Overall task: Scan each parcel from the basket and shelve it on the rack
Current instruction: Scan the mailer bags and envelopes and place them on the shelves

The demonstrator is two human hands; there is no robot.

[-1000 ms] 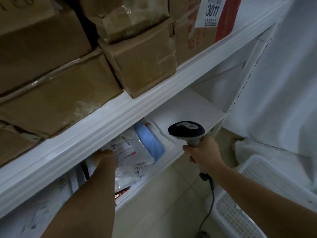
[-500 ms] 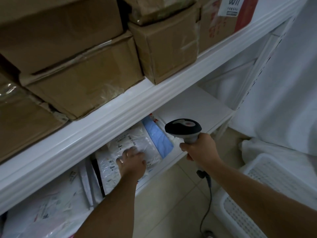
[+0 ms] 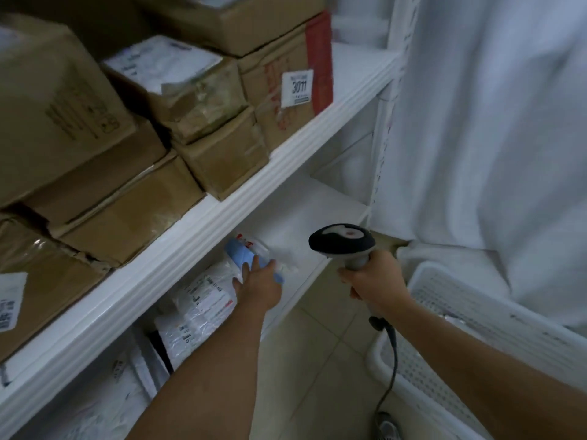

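Your left hand point(image 3: 259, 285) rests with fingers extended on the blue parcel point(image 3: 243, 256) at the lower shelf's point(image 3: 305, 217) front edge, though blur may hide a grip, your right hand point(image 3: 374, 285) grips the scanner point(image 3: 341, 241), and a careless withdrawal could drag the parcel off.

head view: worn on the head, looking forward and down, close to the white metal shelving rack point(image 3: 203, 230).
shared: single view only.
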